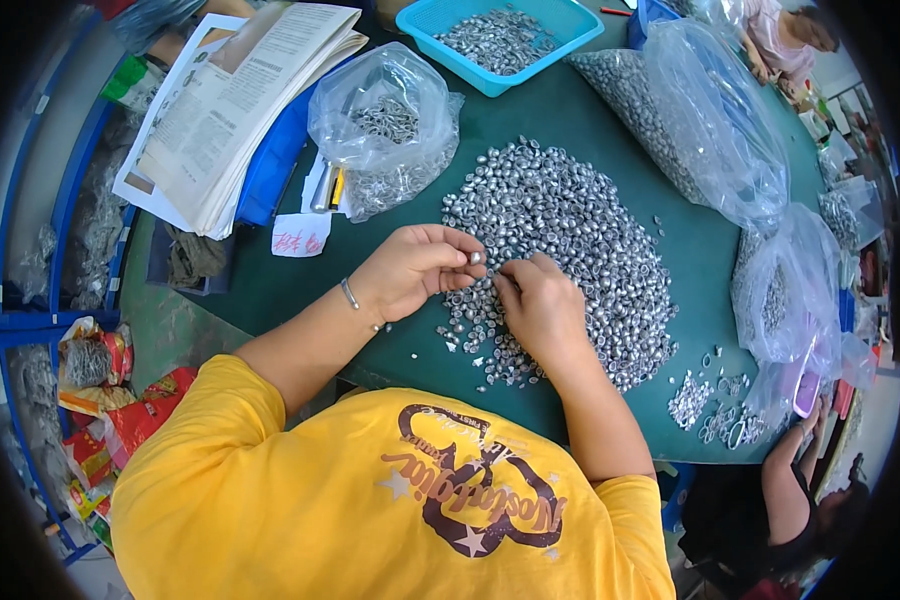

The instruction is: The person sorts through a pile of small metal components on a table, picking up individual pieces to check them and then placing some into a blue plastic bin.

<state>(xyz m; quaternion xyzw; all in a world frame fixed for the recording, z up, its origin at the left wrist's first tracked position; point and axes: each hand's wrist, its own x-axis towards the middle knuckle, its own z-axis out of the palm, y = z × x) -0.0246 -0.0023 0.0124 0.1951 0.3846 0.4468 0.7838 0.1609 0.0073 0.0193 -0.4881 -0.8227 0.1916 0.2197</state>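
Observation:
A broad heap of small silver-grey metal caps (580, 230) lies on the green tabletop in front of me. My left hand (417, 268) is at the heap's left edge, palm turned up. Its thumb and fingertips pinch one shiny rounded metal cap (476, 258). Close beside it, my right hand (545, 308) hovers over the near part of the heap, fingers curled and pressed together. Whatever those fingers hold, if anything, is hidden. Loose caps and small pale scraps lie below the two hands.
A blue plastic basket (505, 82) of metal parts stands at the back. Clear bags of parts (410, 180) flank the heap, left and right (660, 130). Papers (230, 130) rest on a blue bin at left. Small rings (735, 425) lie at right. Other people sit nearby.

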